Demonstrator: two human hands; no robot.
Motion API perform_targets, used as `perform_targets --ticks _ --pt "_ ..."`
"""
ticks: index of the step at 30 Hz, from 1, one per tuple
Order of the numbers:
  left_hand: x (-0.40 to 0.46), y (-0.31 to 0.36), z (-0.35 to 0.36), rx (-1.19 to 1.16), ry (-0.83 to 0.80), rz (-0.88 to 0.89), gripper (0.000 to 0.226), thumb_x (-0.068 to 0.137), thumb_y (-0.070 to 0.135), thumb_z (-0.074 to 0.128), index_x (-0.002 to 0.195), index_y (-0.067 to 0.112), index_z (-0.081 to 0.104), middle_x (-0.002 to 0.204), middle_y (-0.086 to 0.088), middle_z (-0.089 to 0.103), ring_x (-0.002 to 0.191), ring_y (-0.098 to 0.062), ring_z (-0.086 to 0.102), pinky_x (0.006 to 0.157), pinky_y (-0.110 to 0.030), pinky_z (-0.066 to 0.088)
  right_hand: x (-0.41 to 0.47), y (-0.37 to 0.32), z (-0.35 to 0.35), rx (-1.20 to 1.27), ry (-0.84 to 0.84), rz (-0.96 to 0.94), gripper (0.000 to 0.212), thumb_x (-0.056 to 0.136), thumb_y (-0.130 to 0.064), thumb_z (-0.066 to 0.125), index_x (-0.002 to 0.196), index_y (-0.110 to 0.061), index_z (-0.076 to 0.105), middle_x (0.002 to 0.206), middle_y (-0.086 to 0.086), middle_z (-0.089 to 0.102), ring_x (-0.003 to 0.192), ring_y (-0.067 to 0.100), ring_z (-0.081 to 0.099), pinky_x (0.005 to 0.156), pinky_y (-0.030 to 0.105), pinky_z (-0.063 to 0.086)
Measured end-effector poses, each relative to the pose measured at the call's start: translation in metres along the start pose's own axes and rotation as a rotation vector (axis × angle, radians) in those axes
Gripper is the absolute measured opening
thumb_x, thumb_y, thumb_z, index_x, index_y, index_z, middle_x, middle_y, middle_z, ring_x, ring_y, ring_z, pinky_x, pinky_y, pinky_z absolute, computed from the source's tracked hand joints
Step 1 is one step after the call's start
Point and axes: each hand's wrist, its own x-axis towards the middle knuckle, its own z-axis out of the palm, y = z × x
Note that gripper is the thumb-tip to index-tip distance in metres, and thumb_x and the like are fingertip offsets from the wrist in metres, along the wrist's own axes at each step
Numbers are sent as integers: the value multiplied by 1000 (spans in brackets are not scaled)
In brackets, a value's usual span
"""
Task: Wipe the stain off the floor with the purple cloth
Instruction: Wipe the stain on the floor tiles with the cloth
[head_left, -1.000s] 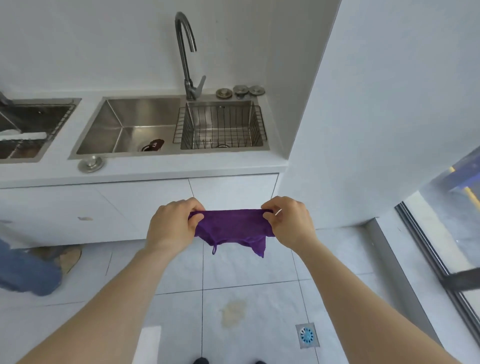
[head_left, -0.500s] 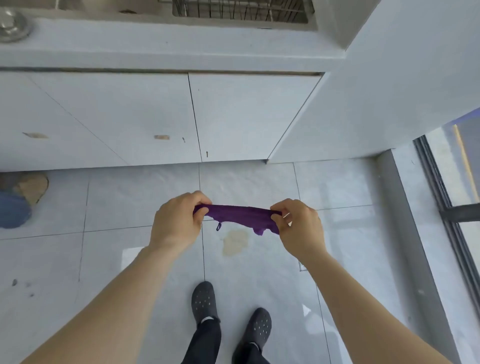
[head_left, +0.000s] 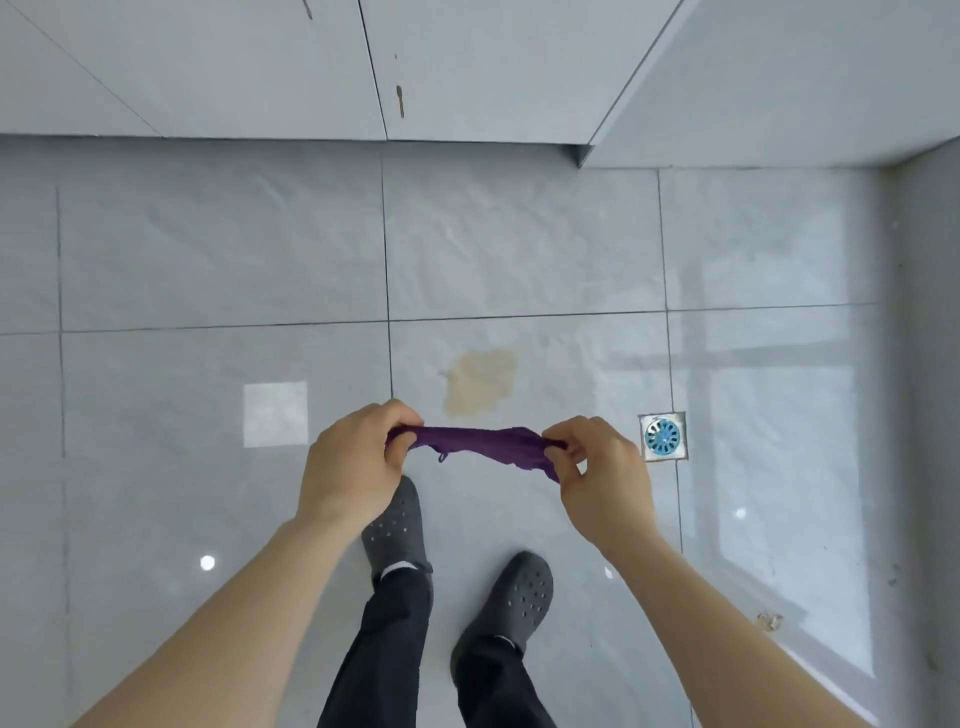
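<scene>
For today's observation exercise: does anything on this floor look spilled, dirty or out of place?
Yes. A tan stain marks the grey floor tile ahead of the purple cloth, left of the floor drain. It discolours an otherwise glossy tile.

A deep purple cloth (head_left: 485, 448) against pale grey, faintly veined floor tiles (head_left: 218, 260) with thin dark grout lines — a beige-tan stain (head_left: 480, 382) marks one tile. The floor drain (head_left: 663, 436) shows a bright blue grate in a white-silver frame. Dark grey perforated clogs (head_left: 519, 590) — black trousers (head_left: 395, 623) above
</scene>
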Motion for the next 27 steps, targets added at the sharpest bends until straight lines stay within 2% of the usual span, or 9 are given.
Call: perform_targets --ticks 3,5,8,11,15,20,25,27 --pt "26 -32 52 -10 -12 1 17 97 18 60 103 31 69 94 13 72 86 -17 66 66 -23 40 19 42 49 13 8 -9 20 92 -7 65 95 -26 71 91 -4 66 76 19 67 66 40 56" --pt "46 -57 88 -13 -24 13 16 97 19 61 105 30 69 96 12 73 87 -17 67 67 -21 42 32 71 87 36 29 -9 19 93 -6 64 95 -24 71 91 -3 66 76 17 67 66 39 55" --pt "77 -92 137 -14 -52 29 16 97 21 62 109 28 70 101 10 75 91 -17 69 78 -30 52 51 109 140 64 73 -2 19 95 -6 61 98 -23 70 92 -4 64 75 15 65 66 39 54" --pt "111 -119 175 -20 -62 54 16 97 22 62 108 31 70 99 13 74 90 -15 68 82 -35 56 73 136 190 83 172 6 18 98 -8 59 102 -22 69 94 -4 61 73 17 64 64 43 55" --pt "153 -148 211 -50 -2 120 14 96 23 63 105 31 70 96 15 73 85 -11 66 80 -33 56 108 156 240 153 330 -2 18 99 -8 57 108 -19 68 102 -3 59 77 17 63 64 46 56" --pt "183 -170 238 -62 20 216 12 94 26 63 101 36 67 91 18 71 82 -8 68 77 -35 57 140 170 272 221 451 -26 21 99 -6 55 110 -19 67 104 -3 57 84 16 62 68 40 55" --pt "185 -173 267 -82 -9 296 11 94 32 63 103 39 65 88 22 68 77 -4 66 70 -26 57 157 183 275 167 490 -53 23 98 -4 54 110 -17 68 102 -2 56 83 6 58 69 20 44" --pt "182 -171 272 -74 -36 331 13 94 34 61 105 41 62 89 24 67 78 -3 65 69 -23 56 168 184 273 129 508 -89 23 97 -4 55 111 -16 68 103 -1 56 82 8 57 68 21 44"
